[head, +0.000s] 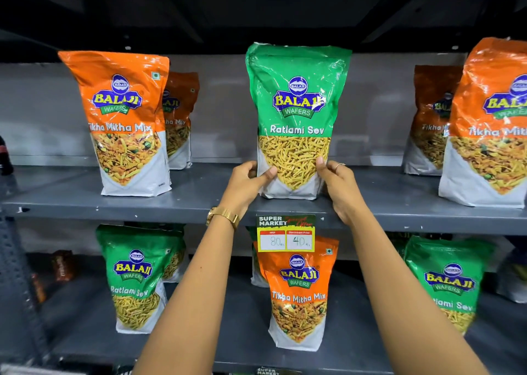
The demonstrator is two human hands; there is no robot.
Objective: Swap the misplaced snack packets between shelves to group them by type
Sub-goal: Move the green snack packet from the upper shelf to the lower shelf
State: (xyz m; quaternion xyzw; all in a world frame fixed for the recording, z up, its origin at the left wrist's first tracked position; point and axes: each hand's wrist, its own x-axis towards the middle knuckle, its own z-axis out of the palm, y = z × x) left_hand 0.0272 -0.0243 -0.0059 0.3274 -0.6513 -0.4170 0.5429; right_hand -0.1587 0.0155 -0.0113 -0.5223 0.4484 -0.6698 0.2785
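Green packet (296, 118) pinched low between left hand (248, 183) and right hand (339, 186); risk: top-heavy, likely tipping forward above both hands if lifted carelessly.

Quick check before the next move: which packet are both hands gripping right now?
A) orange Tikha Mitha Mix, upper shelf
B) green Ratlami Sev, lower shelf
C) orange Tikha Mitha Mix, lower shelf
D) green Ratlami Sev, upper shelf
D: the left hand and right hand clasp the base of the green Ratlami Sev packet, standing on the upper shelf.
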